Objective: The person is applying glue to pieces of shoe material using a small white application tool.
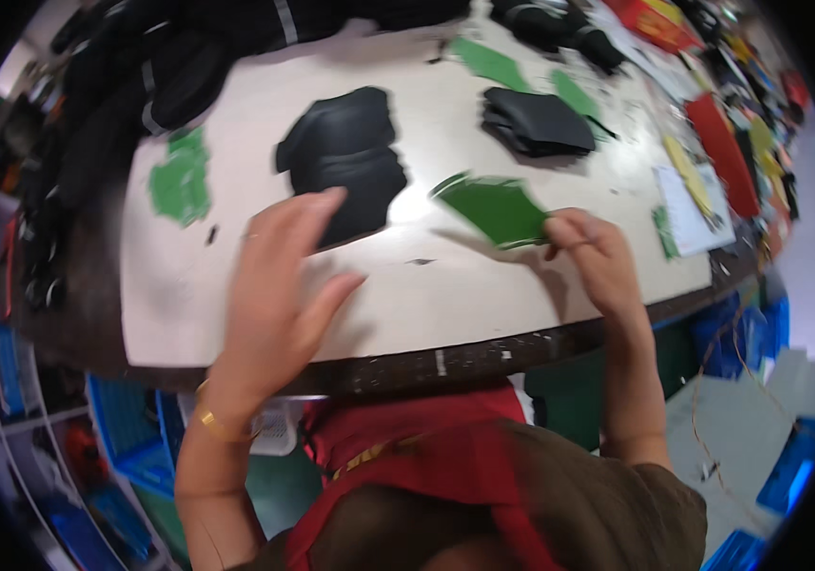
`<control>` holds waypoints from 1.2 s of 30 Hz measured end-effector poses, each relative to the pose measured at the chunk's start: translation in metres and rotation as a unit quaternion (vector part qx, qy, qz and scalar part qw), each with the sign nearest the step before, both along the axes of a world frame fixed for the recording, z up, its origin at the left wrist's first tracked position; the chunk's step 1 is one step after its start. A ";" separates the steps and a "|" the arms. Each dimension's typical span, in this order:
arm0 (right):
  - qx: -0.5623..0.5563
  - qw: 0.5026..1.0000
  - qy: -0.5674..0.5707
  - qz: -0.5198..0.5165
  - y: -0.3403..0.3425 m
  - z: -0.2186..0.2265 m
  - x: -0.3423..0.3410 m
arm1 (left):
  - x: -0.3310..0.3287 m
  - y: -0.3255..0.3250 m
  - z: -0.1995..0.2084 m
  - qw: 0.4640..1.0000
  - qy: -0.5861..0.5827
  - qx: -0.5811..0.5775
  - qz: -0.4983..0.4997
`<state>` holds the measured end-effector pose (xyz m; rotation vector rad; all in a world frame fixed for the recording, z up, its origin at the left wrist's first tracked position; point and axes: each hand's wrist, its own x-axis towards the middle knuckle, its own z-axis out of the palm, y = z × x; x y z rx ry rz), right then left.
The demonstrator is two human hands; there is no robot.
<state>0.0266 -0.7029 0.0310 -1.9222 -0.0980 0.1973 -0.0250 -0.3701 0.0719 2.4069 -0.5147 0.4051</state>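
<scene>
Between the thumb and fingers of my right hand a flat dark green sheet piece is pinched at its right corner, held just over the white tabletop. My left hand is open and holds nothing, its thumb and fingers spread and slightly blurred. Its fingertips are at the lower edge of a stack of black, leather-like cut pieces; whether they touch it I cannot tell. Farther right lies a folded black piece. A ragged light green piece rests left of the stack.
Black bundles line the table's far left. More green pieces lie at the back. On the right are a red flat object, a yellow cutter-like tool and white paper. The dark table edge runs before me; blue crates stand below.
</scene>
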 end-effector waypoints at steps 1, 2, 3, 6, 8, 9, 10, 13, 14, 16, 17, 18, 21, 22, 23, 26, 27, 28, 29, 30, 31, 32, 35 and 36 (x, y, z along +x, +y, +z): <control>-0.049 0.999 0.017 -0.007 -0.005 -0.004 -0.001 | -0.007 0.007 0.012 0.991 0.037 -0.129 -0.026; -0.080 0.996 0.045 0.010 -0.007 -0.007 -0.001 | -0.013 0.012 0.024 0.966 0.018 -0.246 -0.081; -0.058 0.997 0.040 0.035 -0.007 -0.005 -0.005 | -0.021 0.017 0.036 0.937 -0.003 -0.336 -0.093; -0.269 0.955 -0.118 0.029 0.008 0.022 -0.004 | -0.035 0.026 0.059 0.900 -0.145 -0.385 -0.144; -0.196 0.955 -0.222 -0.018 0.013 0.063 -0.007 | -0.041 0.031 0.062 0.903 -0.162 -0.382 -0.110; -0.097 0.969 -0.220 -0.054 0.009 0.086 -0.013 | -0.044 0.035 0.059 0.906 -0.159 -0.382 -0.084; -0.053 0.950 -0.305 -0.052 0.001 0.112 -0.026 | -0.048 0.040 0.055 0.910 -0.154 -0.380 -0.055; 0.011 0.877 -0.480 0.003 -0.033 0.165 -0.071 | -0.063 0.059 0.042 0.915 -0.140 -0.378 0.021; 0.028 0.877 -0.479 0.026 -0.043 0.170 -0.082 | -0.068 0.066 0.039 0.915 -0.139 -0.376 0.042; 0.085 0.867 -0.481 0.099 -0.055 0.171 -0.094 | -0.078 0.078 0.034 0.912 -0.127 -0.380 0.087; 0.107 0.865 -0.475 0.124 -0.056 0.169 -0.096 | -0.082 0.081 0.034 0.911 -0.124 -0.381 0.098; 0.127 0.864 -0.466 0.144 -0.055 0.165 -0.093 | -0.085 0.084 0.034 0.910 -0.120 -0.381 0.111; 0.162 0.863 -0.447 0.170 -0.043 0.162 -0.081 | -0.091 0.080 0.033 0.907 -0.111 -0.381 0.140; 0.171 0.863 -0.442 0.174 -0.040 0.162 -0.077 | -0.092 0.077 0.032 0.907 -0.105 -0.381 0.147; 0.180 0.861 -0.440 0.181 -0.037 0.162 -0.075 | -0.093 0.073 0.031 0.906 -0.098 -0.382 0.157; 0.206 0.852 -0.435 0.204 -0.038 0.158 -0.070 | -0.090 0.066 0.024 0.893 -0.098 -0.407 0.166; 0.206 0.859 -0.427 0.193 -0.041 0.156 -0.070 | -0.086 0.065 0.023 0.893 -0.092 -0.407 0.167; 0.209 0.863 -0.422 0.185 -0.044 0.155 -0.069 | -0.081 0.066 0.023 0.898 -0.088 -0.401 0.159; 0.215 0.863 -0.421 0.176 -0.047 0.156 -0.070 | -0.077 0.068 0.023 0.901 -0.085 -0.397 0.151; 0.219 0.861 -0.423 0.176 -0.050 0.155 -0.072 | -0.074 0.067 0.022 0.901 -0.083 -0.399 0.149; 0.220 0.859 -0.425 0.182 -0.052 0.154 -0.074 | -0.071 0.068 0.019 0.897 -0.081 -0.409 0.149; 0.222 0.858 -0.426 0.183 -0.054 0.154 -0.076 | -0.067 0.066 0.016 0.893 -0.077 -0.419 0.147; 0.229 0.860 -0.419 0.180 -0.051 0.157 -0.078 | -0.054 0.065 0.012 0.890 -0.064 -0.429 0.140; 0.232 0.860 -0.416 0.181 -0.049 0.158 -0.077 | -0.049 0.064 0.012 0.889 -0.062 -0.432 0.138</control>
